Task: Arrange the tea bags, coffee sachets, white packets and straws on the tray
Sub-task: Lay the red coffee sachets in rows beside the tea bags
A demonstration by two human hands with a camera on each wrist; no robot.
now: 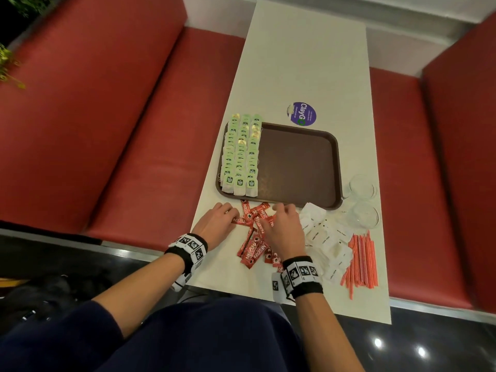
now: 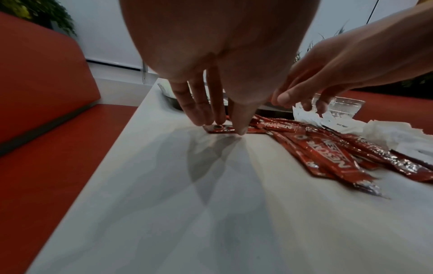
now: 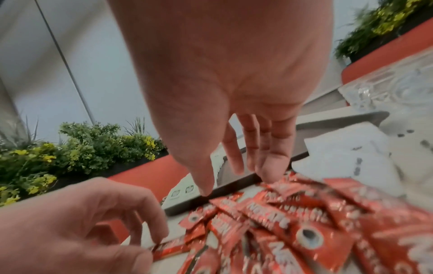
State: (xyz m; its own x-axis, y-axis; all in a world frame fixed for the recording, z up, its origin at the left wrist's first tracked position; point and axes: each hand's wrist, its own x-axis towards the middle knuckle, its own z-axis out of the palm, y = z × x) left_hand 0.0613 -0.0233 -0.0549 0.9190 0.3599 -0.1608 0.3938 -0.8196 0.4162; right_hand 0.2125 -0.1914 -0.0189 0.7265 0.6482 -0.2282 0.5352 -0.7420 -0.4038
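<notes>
On the long white table (image 1: pixel 303 63) a dark brown rectangular plastic tray (image 1: pixel 300 162) holds three neat overlapping rows of green-tagged tea bags (image 1: pixel 241 154) along its left side, the remainder of its floor bare. Just in front of the tray lies a loose heap of red foil coffee sachets (image 1: pixel 255 237), with a pile of white paper packets (image 1: pixel 326 237) to their right and a bundle of thin orange straws (image 1: pixel 361 261) beyond those. The left hand (image 1: pixel 217 224) pinches the end of one red sachet (image 2: pixel 221 128) flat on the table between thumb and fingertips. The right hand (image 1: pixel 281 226) hovers over the heap, fingers loosely extended and holding nothing. Two clear glass tumblers (image 1: pixel 363 200) stand beside the tray's right edge, and a round purple sticker (image 1: pixel 303 114) lies just beyond it
</notes>
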